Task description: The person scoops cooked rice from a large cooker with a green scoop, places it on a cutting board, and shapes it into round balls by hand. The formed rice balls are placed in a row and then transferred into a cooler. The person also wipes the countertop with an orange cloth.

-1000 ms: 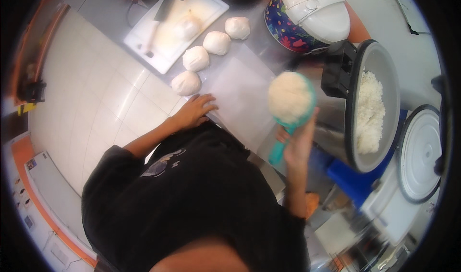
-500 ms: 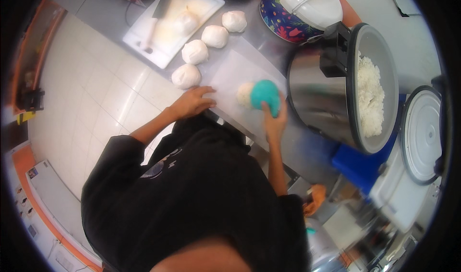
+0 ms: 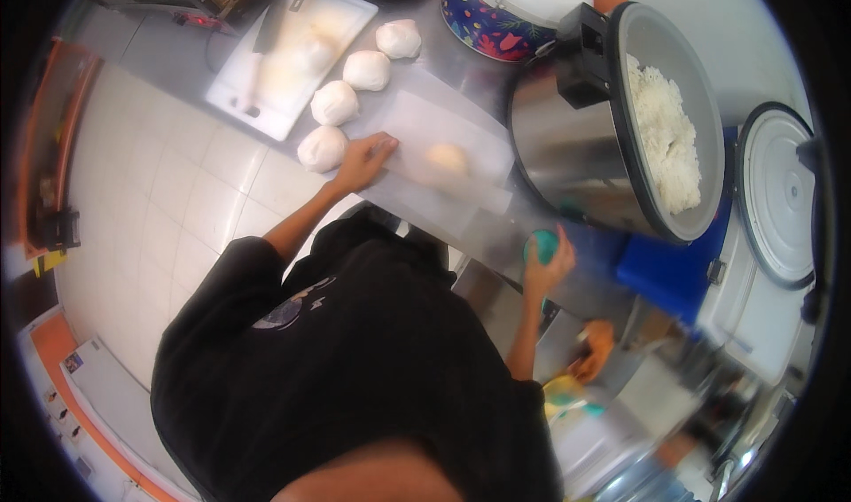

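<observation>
My right hand (image 3: pixel 551 267) grips a small teal bowl (image 3: pixel 541 247) above the near right part of the steel table. My left hand (image 3: pixel 363 163) is at the left edge of a sheet of thin white paper (image 3: pixel 412 112), its fingers closed on that edge. On the sheet sits a rounded mound of rice (image 3: pixel 448 158), its near side partly hidden by a raised strip of the paper. Several white paper-wrapped bundles (image 3: pixel 322 149) stand in a slanting row just beyond my left hand.
A large steel rice pot (image 3: pixel 567 138) holding white rice (image 3: pixel 663 138) is on the right. Its round lid (image 3: pixel 776 196) lies farther right. A patterned container (image 3: pixel 483 19) is at the back. A knife (image 3: pixel 266 36) lies on a white cutting board (image 3: pixel 279 112) at the far left.
My right hand has carried the teal bowl off the rice, toward me and to the right. The rice mound is left on the paper. My left hand has closed on the paper's edge.
</observation>
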A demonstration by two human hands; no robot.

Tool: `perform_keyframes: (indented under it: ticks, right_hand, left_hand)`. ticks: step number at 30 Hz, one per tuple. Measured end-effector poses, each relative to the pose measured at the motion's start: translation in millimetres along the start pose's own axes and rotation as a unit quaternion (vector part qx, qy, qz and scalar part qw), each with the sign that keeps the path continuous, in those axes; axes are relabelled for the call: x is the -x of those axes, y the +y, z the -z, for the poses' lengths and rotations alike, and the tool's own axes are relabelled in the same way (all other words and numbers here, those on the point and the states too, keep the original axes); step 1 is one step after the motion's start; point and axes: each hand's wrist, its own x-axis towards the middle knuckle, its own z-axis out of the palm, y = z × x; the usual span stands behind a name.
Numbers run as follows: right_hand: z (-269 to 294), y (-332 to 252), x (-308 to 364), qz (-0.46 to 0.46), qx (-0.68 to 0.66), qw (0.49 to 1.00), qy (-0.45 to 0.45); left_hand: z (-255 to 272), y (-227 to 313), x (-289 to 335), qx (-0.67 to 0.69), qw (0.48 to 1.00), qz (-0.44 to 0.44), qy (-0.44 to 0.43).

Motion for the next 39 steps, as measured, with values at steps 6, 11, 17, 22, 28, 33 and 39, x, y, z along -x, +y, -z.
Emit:
perform_keyframes:
  ticks: [6, 11, 17, 22, 28, 33, 39]
  right_hand:
    - [-78, -49, -25, -0.153, -0.444, 0.844, -0.259]
    - [-101, -58, -21, -0.120, -0.384, 0.900, -0.170]
    - [-95, -70, 3, -0.167, -0.189, 0.951, -0.179]
    - [-100, -75, -12, -0.116, -0.176, 0.969, -0.129]
    - [-128, -100, -78, 0.201, -0.203, 0.952, -0.108]
    - [-142, -118, -108, 0.123, -0.023, 0.942, -0.312]
    - [-147, -124, -129, 0.119, -0.080, 0.900, -0.410]
  left_hand:
    - [-17, 4, -14, 0.036, 0.997, 0.033, 0.061]
    - [-12, 3, -19, -0.067, 0.995, 0.038, 0.060]
    - [-14, 2, -20, -0.242, 0.970, -0.011, -0.010]
    - [-14, 20, -21, -0.329, 0.933, -0.078, 0.125]
    - [-45, 44, 4, -0.240, 0.929, -0.277, -0.045]
    - [-56, 35, -2, -0.176, 0.948, -0.252, -0.081]
    - [-48, 42, -16, -0.038, 0.988, -0.061, -0.139]
